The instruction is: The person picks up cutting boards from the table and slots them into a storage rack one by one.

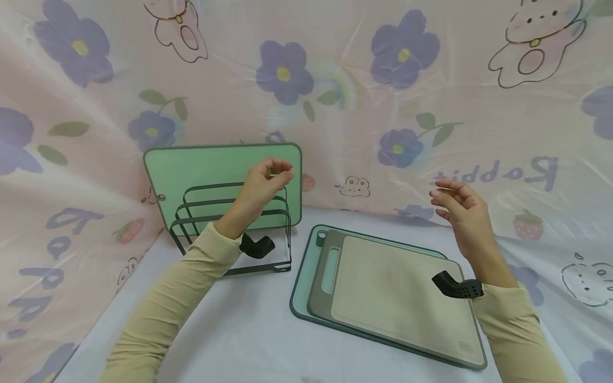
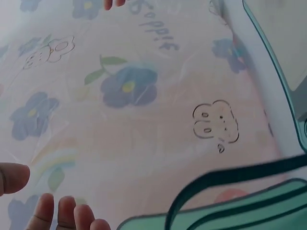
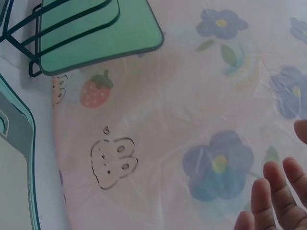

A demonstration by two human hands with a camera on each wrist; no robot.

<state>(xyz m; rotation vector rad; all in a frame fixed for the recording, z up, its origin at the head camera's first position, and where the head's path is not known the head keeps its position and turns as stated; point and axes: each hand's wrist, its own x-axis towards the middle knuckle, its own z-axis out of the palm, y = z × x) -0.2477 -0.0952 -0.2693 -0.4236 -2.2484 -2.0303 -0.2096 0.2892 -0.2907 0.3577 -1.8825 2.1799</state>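
My left hand (image 1: 261, 186) is raised in front of a black wire rack (image 1: 256, 268), its fingers loosely curved with nothing in them. A green cutting board (image 1: 210, 166) stands upright at the back of the rack, behind its wire loops. Over to the right, my right hand (image 1: 464, 213) hangs in the air, also loosely curved and holding nothing. Below and left of it, a beige cutting board (image 1: 392, 292) with a grey handle end lies flat on a larger, teal-edged board (image 1: 300, 295). Fingertips (image 2: 66, 211) show at the lower left of the left wrist view.
A white surface (image 1: 239, 330) lies under the rack and boards. Behind them hangs a printed curtain (image 1: 335, 133) with flowers and rabbits, which also runs along the left and right sides. Each wrist carries a black mount (image 1: 257, 247).
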